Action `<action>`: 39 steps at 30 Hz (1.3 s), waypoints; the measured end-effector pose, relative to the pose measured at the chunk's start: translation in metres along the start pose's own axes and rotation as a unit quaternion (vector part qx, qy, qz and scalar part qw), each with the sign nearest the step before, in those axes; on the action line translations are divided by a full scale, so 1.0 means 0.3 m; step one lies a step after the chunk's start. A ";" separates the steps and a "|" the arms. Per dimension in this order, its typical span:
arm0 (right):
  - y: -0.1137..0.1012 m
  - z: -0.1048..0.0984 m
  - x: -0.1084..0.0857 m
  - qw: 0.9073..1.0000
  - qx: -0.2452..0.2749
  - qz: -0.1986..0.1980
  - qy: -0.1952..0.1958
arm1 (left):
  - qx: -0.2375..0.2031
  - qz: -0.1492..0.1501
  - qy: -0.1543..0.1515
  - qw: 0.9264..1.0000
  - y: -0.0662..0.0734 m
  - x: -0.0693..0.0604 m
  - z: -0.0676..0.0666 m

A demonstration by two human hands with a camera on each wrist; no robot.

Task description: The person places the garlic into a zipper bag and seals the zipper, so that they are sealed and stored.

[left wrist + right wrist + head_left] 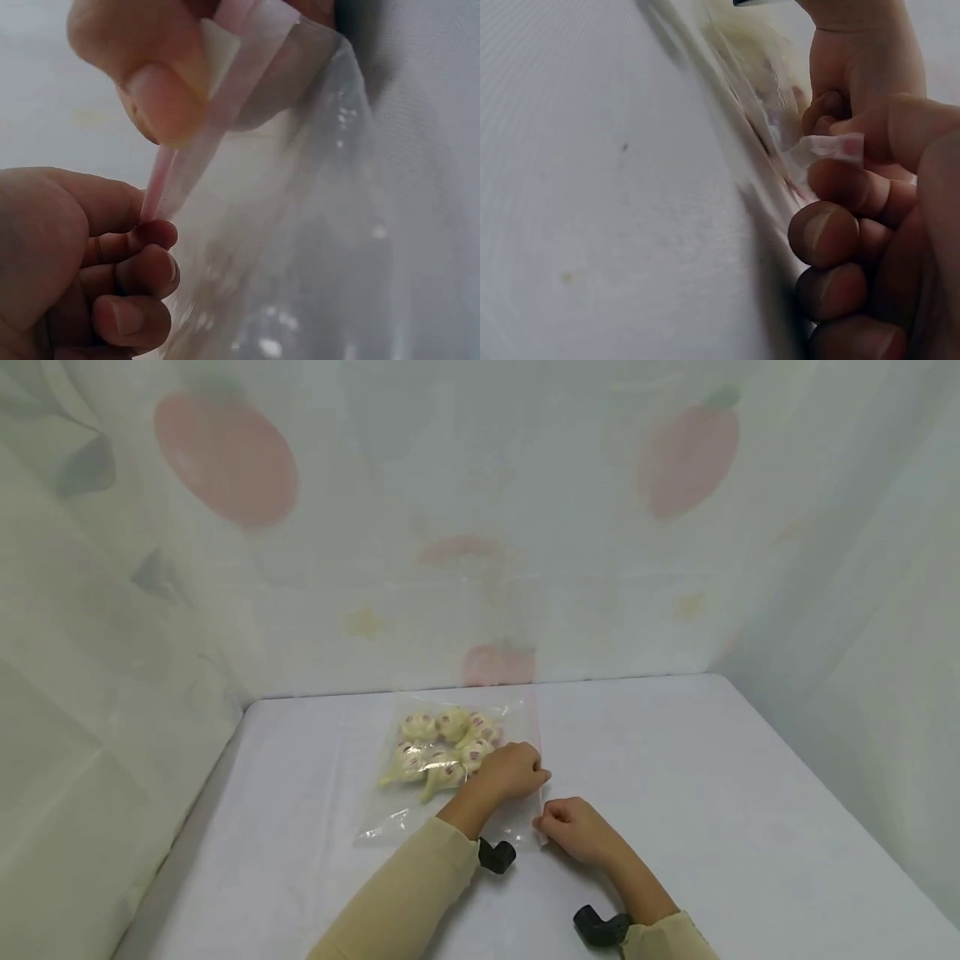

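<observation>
A clear zip bag [386,822] lies flat on the white table, with several garlic bulbs [408,760] inside that look pale with purple marks. Its pink zip strip [155,191] runs along the right side of the bag. My left hand [513,770] reaches over the bag and pinches this strip about midway. At the bag's near right corner, my right hand [577,831] pinches the strip's end between thumb and forefinger, where a small whitish end of the bag [832,148] shows. The other fingers of both hands are curled.
A white cloth covers the table [712,793]. Behind it and at both sides hang pale curtains [480,468] with faded fruit prints. Dark wrist cameras [600,927] sit at both wrists, close above the table.
</observation>
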State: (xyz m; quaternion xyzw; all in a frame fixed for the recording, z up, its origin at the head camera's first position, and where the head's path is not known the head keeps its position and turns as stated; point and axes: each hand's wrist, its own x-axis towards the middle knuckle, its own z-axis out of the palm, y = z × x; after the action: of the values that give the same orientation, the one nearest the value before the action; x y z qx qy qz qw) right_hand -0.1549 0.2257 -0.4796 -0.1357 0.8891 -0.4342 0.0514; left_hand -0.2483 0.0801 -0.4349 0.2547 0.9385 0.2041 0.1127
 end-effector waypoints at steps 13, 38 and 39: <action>0.020 0.008 0.037 0.991 0.048 0.083 0.095 | -0.040 0.042 0.013 0.998 -0.042 -0.077 -0.060; -0.093 0.023 0.189 0.976 -0.119 -0.025 0.178 | -0.025 -0.159 0.110 0.981 -0.520 -0.336 -0.120; -0.100 0.036 0.200 0.978 -0.119 -0.038 0.167 | -0.010 -0.165 0.118 0.979 -0.507 -0.328 -0.106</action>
State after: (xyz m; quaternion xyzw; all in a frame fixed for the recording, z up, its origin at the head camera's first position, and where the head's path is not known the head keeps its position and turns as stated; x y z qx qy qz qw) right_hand -0.2043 0.1828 -0.4610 -0.1002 0.9245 -0.3438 -0.1308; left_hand -0.2409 -0.1016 -0.4629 0.0691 0.9723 0.2205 0.0359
